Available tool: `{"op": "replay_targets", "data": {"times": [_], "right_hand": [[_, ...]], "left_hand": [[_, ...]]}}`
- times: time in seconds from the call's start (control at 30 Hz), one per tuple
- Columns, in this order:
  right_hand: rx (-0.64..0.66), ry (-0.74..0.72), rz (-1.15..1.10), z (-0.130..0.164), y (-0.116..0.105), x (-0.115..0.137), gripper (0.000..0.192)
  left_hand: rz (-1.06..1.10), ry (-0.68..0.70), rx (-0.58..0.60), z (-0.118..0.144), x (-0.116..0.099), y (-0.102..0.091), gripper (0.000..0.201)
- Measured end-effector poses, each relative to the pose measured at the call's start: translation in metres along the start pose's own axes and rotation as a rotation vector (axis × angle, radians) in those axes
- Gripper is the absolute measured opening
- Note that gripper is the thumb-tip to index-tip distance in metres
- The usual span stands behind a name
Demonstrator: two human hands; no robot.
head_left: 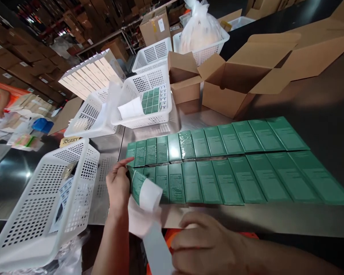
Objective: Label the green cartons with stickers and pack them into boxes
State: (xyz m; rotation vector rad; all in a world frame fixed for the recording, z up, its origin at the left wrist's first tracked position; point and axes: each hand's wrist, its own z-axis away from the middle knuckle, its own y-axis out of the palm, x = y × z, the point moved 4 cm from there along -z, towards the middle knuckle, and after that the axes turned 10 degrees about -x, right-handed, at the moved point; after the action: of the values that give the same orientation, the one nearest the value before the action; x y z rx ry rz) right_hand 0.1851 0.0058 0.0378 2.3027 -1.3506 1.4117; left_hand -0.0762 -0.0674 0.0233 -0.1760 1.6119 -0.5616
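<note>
My left hand (pixel 119 183) is closed on a strip of green labels (pixel 137 185) near the left end of two rows of green boxes (pixel 206 179). Its index finger stretches out over the end box of the back row. The strip's white backing (pixel 151 195) curls over and hangs past the table's front edge. Lower down, my right hand (pixel 203 244) is curled and blurred, close to the hanging backing. Something pale shows at its thumb, too smeared to name. One box in the back row has a shiny, wrinkled wrap (pixel 186 145).
At left stands a white basket (pixel 83 164) with printed sheets inside. Behind the rows, another white basket (pixel 141 121) holds green label sheets. Open cartons (pixel 227 101) stand at the back right. A co-worker's arm (pixel 1 103) shows at far left.
</note>
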Motion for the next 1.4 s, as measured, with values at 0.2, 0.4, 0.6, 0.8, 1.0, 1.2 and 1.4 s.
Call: {"op": "replay_targets", "data": {"times": [0.2,0.4,0.6,0.8,1.0,1.2,1.4], "right_hand": [[-0.076,0.193,-0.116,-0.062,-0.048,-0.042,0.006],[0.122,0.62,-0.062,-0.126,-0.032,-0.14,0.029],[0.17,0.579,-0.047,-0.141,-0.01,-0.178,0.036],[0.189,0.516,0.161,-0.146,0.0,-0.197,0.024],[0.161,0.467,0.34,-0.143,0.007,-0.203,0.011],[0.192,0.443,0.412,-0.144,0.009,-0.205,0.011],[0.197,0.419,0.446,-0.144,0.01,-0.2,0.01]], "left_hand": [[-0.263,0.141,0.374,0.004,-0.014,0.016,0.039],[-0.332,0.214,0.751,0.029,-0.015,0.068,0.048],[-0.268,0.245,0.74,0.019,-0.003,0.101,0.039],[-0.35,0.281,0.666,0.014,0.001,0.119,0.031],[-0.471,0.304,0.671,0.014,0.001,0.126,0.03],[-0.552,0.288,0.7,0.011,0.002,0.129,0.032],[-0.636,0.288,0.706,0.009,-0.003,0.134,0.033]]}}
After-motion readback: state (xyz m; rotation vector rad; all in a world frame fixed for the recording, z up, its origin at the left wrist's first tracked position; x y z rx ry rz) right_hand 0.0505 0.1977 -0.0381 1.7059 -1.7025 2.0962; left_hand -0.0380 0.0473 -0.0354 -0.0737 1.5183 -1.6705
